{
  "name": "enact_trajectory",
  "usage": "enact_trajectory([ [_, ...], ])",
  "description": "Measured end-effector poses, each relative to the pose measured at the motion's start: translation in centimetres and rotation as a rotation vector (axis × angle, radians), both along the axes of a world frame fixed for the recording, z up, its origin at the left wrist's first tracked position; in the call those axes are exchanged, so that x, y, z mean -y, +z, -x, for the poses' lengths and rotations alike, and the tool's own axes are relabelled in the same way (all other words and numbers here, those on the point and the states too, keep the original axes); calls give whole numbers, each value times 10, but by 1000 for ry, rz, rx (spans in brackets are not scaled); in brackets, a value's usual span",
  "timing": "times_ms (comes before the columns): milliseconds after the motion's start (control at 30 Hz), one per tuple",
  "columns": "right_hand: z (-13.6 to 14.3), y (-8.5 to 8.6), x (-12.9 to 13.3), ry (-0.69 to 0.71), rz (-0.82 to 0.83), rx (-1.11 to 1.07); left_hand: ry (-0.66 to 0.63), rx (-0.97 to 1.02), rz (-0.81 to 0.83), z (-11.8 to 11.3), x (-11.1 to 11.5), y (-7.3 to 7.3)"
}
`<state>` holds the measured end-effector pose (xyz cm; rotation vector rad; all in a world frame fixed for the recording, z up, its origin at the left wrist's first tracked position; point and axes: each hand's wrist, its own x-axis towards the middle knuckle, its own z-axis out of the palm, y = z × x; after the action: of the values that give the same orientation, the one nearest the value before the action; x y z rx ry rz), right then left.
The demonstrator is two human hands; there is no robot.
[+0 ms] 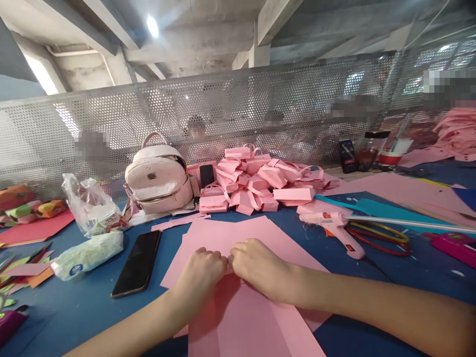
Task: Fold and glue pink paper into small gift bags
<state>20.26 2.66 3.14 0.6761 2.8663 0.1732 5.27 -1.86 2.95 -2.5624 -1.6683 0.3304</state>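
Note:
Several pink paper sheets lie overlapped on the blue table, the nearest one raised at its far edge. My left hand is closed on that edge, knuckles up. Right beside it, my right hand is curled shut on the same edge, the two hands almost touching. The fingertips of both hands are hidden behind the paper. Beyond the hands is a pile of folded pink paper pieces. A pink glue gun lies to the right of the sheets.
A black phone and a tissue pack lie at the left. A white backpack and a plastic bag stand behind them. At the right are a teal sheet, coiled cables and a magenta tool.

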Motion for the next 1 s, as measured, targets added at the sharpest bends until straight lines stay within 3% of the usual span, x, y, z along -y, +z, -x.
enact_trajectory([
  [300, -6, 6, -1, -19, -4, 7, -26, -48, -9, 6, 3, 0],
  [1000, -2, -10, -9, 32, -23, -73, 18, 26, -40, 1, -2, -8],
])
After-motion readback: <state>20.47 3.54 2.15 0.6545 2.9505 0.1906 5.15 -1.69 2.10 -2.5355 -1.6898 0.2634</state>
